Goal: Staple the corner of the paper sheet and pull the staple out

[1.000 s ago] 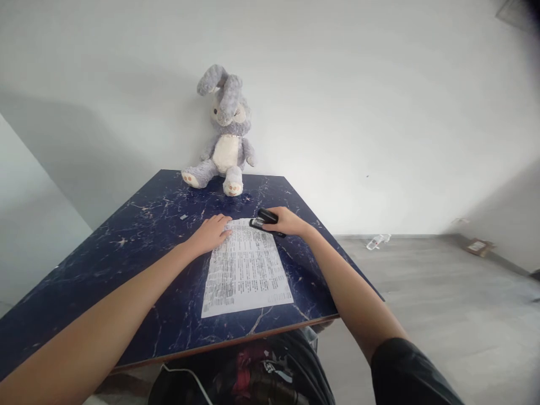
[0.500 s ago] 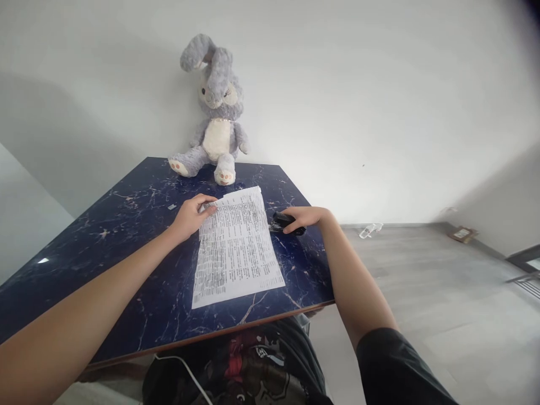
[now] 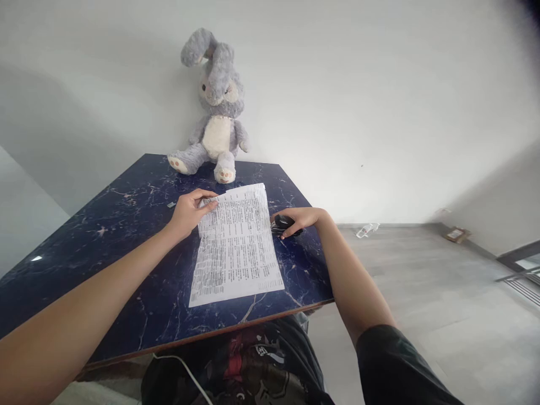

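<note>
Printed sheets of paper lie on the dark blue marble-patterned table, their far end slightly lifted. My left hand pinches the sheets at the far left corner, thumb on top and fingers behind. At the right edge of the paper, my right hand is wrapped round a black stapler. The stapler's front end meets the paper's edge; whether the paper lies between its jaws I cannot tell.
A grey plush rabbit sits at the table's back against the wall. A small pale scrap lies left of my left hand. A white cable hangs at the front edge. On the floor are a clear plastic item and a brown box.
My right hand has shifted its grip on the stapler, its fingers now further round the front. The upper part of the paper has tilted up slightly with my left hand.
</note>
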The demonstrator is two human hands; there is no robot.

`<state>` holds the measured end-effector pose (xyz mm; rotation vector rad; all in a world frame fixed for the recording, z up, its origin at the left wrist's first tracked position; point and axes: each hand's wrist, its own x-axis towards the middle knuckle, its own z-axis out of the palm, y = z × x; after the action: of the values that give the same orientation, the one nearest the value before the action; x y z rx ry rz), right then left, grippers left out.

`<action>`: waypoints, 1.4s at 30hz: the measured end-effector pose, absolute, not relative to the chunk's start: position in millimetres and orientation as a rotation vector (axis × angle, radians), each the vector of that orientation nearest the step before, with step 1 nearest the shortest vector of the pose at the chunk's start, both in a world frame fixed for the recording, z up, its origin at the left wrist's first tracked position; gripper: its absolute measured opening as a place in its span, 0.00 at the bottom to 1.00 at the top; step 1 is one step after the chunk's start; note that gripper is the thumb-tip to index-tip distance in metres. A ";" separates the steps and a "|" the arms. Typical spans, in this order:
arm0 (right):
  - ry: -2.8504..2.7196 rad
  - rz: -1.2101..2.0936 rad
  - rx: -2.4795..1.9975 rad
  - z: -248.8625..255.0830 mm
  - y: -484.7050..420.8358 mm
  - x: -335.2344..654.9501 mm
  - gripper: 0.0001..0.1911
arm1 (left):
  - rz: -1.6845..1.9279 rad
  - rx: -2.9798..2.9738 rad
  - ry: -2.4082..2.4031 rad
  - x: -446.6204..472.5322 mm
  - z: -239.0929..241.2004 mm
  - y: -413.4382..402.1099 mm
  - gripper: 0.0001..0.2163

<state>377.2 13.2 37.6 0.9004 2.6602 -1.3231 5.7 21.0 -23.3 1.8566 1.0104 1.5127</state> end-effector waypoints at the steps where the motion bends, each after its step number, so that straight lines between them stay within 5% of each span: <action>1: 2.680 -1.307 0.892 37.9 13.3 376.5 0.31 | 1.517 1.843 1.006 6.0 -22.6 20.4 0.16; 13: 2.741 -1.338 0.965 43.4 11.2 381.7 0.30 | 1.574 1.517 0.965 8.4 -17.6 18.0 0.17; 21: 2.788 -1.267 0.997 43.6 9.1 377.5 0.32 | 1.200 1.005 0.866 12.9 -9.8 12.7 0.18; 26: 2.794 -1.294 1.023 47.3 6.0 378.2 0.32 | 1.060 0.951 0.819 11.6 -9.5 11.4 0.11; 42: 2.691 -1.299 1.104 55.2 2.0 386.2 0.30 | 1.071 0.963 0.693 8.4 -9.7 13.3 0.13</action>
<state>386.2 2.0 55.2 1.1037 2.6905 -1.2989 8.4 13.3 -9.7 0.9625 0.6933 1.0714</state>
